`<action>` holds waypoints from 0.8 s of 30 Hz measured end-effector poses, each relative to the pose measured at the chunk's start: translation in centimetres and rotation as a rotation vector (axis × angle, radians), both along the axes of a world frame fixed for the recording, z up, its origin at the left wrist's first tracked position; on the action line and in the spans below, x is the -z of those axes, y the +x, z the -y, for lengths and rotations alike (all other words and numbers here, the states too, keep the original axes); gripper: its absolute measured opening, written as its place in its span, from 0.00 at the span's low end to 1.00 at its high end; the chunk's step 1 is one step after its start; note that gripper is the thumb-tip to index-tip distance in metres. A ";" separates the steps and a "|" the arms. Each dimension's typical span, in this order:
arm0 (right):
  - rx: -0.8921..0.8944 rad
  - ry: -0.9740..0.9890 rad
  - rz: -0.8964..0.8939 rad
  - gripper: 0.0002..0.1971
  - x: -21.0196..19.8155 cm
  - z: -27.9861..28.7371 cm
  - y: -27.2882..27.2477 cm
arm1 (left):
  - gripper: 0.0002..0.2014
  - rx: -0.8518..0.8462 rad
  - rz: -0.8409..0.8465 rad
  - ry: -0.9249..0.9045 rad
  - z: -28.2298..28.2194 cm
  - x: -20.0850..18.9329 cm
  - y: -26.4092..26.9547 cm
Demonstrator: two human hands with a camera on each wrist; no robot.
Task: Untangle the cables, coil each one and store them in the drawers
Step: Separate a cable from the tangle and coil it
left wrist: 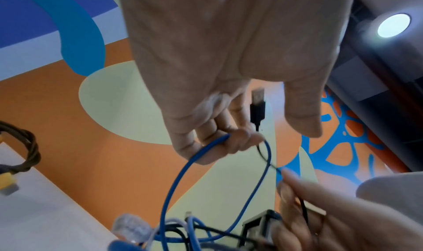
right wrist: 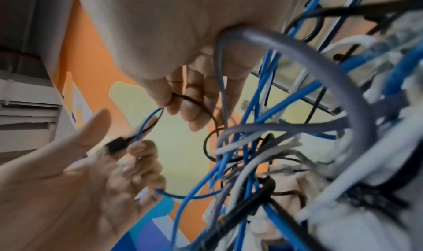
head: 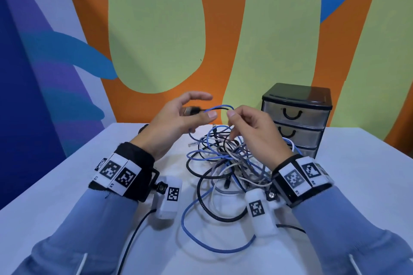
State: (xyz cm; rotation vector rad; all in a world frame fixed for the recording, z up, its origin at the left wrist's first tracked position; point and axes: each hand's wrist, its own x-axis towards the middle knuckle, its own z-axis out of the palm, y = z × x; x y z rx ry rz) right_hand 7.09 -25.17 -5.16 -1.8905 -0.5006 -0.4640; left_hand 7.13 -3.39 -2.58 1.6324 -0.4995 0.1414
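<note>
A tangle of blue, white, grey and black cables (head: 225, 163) lies in the middle of the white table (head: 67, 185). My left hand (head: 201, 109) is raised above its far side. Its curled fingers (left wrist: 219, 142) hold a blue cable loop (left wrist: 174, 182) and a thin black USB cable whose plug (left wrist: 258, 106) sticks out beside the thumb. My right hand (head: 231, 118) is just to the right and pinches the same thin black cable (right wrist: 194, 103) between thumb and forefinger. A black-framed drawer unit (head: 295, 118) stands behind at the right with its three drawers closed.
A dark coiled cable with a yellow plug (left wrist: 25, 146) lies on the table to the left of my left hand. A painted wall rises right behind the table. Bare tabletop shows at the left and at the right of the drawers.
</note>
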 end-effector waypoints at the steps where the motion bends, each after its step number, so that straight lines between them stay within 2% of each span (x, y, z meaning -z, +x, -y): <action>1: 0.052 0.021 -0.021 0.17 -0.1 0.3 0.1 | 0.23 -0.023 0.008 -0.040 -0.3 -0.2 0.1; 5: 0.136 0.092 -0.110 0.16 0.0 1.5 1.3 | 0.11 -0.218 0.013 -0.248 -1.5 -0.8 0.5; 9: -0.005 0.351 -0.190 0.14 -0.6 1.0 1.3 | 0.25 -0.284 -0.123 -0.262 -2.0 -0.8 0.5; 12: -0.117 0.567 -0.216 0.12 -1.4 0.9 0.4 | 0.24 -0.281 -0.240 -0.231 -2.5 -0.9 0.5; 15: -0.247 0.755 -0.269 0.11 -2.0 1.2 -0.4 | 0.16 -0.193 -0.351 -0.114 -2.7 -1.1 0.2; 18: -0.361 0.791 -0.312 0.11 -2.1 1.1 -0.8 | 0.10 -0.117 -0.420 0.086 -2.1 -0.7 -0.1; 21: -0.408 0.801 -0.333 0.10 -1.9 0.8 -0.8 | 0.08 -0.119 -0.377 0.315 -1.2 0.1 0.2; 24: -0.425 0.806 -0.349 0.10 -1.7 0.7 -0.7 | 0.11 -0.181 -0.251 0.502 -1.1 0.7 0.8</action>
